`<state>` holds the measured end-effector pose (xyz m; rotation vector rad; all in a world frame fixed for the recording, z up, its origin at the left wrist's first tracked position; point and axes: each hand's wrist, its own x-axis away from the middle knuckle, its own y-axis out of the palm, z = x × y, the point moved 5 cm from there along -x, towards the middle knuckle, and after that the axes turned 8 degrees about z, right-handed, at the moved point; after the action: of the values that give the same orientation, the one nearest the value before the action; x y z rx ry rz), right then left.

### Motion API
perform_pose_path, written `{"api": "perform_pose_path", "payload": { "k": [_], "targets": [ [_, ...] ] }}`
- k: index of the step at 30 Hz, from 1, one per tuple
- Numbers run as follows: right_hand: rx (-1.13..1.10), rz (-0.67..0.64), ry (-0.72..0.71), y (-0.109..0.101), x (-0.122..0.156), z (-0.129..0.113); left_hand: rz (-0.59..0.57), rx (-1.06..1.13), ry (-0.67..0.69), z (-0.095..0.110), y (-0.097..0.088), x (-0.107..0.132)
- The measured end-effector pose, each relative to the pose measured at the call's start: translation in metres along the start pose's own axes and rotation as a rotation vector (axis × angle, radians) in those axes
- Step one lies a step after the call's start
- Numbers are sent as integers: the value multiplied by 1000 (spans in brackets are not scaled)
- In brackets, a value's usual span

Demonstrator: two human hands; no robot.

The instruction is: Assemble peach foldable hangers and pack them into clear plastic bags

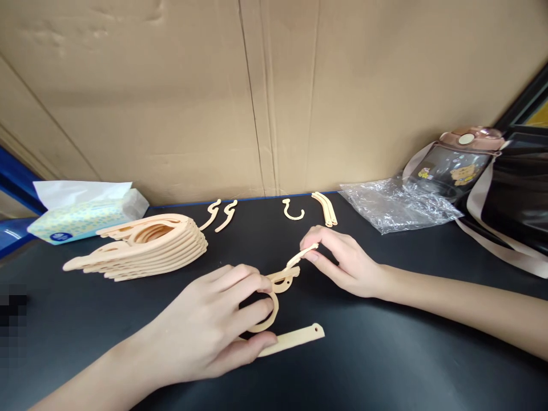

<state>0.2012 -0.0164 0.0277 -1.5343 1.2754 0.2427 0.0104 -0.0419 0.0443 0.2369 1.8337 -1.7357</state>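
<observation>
My left hand (233, 325) is closed over cream plastic parts of a folding clothes hanger just above the black table. Its fingers rest on a curved hanger part (274, 314) with a ring shape, and its thumb presses on a flat hanger arm (299, 338) with a hole at the end. Between thumb and forefinger, my right hand (338, 260) pinches a slim hanger piece (299, 257). The lower end of that piece meets the curved part; whether they are joined I cannot tell. My left fingers hide some of the parts.
A stack of folded hangers (171, 251) lies at left beside a tissue pack (85, 214). Loose hanger pieces (226, 216), a hook (294, 211) and slim arms (325, 209) lie along the back. At right are a clear plastic bag (394, 205) and a strapped bottle (458, 162).
</observation>
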Motion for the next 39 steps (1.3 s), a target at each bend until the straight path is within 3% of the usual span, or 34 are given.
{"api": "perform_pose_path", "payload": {
  "k": [3, 6, 12, 20, 30, 36, 39],
  "targets": [
    [-29, 48, 28, -3, 1, 2, -59, 35, 42, 2, 2, 1],
    [-33, 125, 44, -8, 1, 1, -31, 11, 40, 1, 1, 0],
    [-19, 264, -36, -16, 0, -5, -49, -76, -16, -13, 5, 2],
    [119, 167, -186, -8, 0, -11, -70, -111, -48, -22, 6, 4],
    [169, -5, -157, 3, -2, -9, -117, -401, -1, -28, 7, 12],
    [201, -92, -16, 8, 0, -1, -34, -205, -28, -19, 4, 6],
    [181, -119, 15, 9, 0, 1, -82, -68, -41, -10, 8, 4]
  ]
}}
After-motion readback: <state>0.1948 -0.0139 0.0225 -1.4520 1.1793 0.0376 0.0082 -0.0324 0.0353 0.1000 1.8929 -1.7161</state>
